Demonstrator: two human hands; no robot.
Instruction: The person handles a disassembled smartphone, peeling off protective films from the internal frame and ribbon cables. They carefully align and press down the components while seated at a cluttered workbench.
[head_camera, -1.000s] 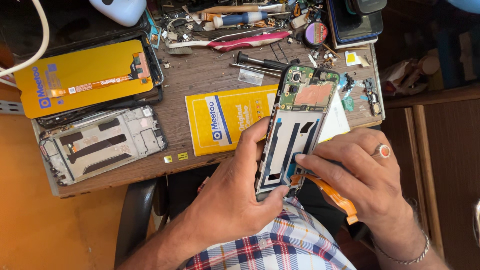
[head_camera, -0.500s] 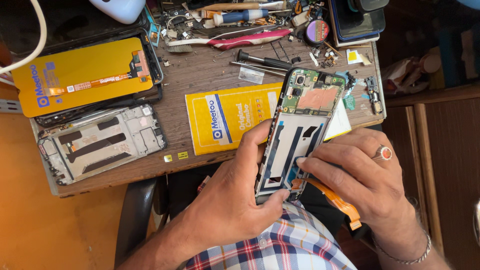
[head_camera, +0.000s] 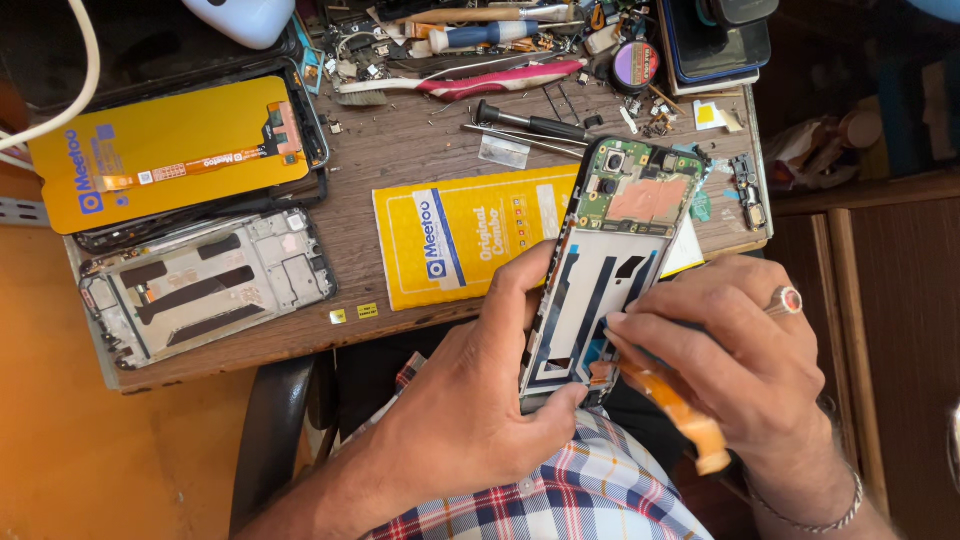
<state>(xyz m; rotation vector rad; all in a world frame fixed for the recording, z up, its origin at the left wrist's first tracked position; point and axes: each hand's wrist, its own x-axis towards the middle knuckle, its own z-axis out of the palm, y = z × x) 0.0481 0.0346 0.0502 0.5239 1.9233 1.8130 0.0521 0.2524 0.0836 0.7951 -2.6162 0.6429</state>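
You've got your left hand (head_camera: 470, 400) wrapped around the lower edge of an opened smartphone frame with a green circuit board and copper-coloured patch at its top end (head_camera: 610, 270), thumb pressed under its bottom end. Your right hand (head_camera: 730, 350), with a red-stoned ring, sits on the frame's lower right side, gripping an orange-handled tool (head_camera: 675, 405) whose tip meets the frame near the bottom corner. On the worn wooden table (head_camera: 400, 160) lie a yellow rectangular paper packet (head_camera: 460, 235) just beside the phone, a second bare grey metal phone frame (head_camera: 205, 285) to the left, a yellow-backed display panel with an orange flex cable (head_camera: 165, 150), and a black-handled screwdriver (head_camera: 530, 122).
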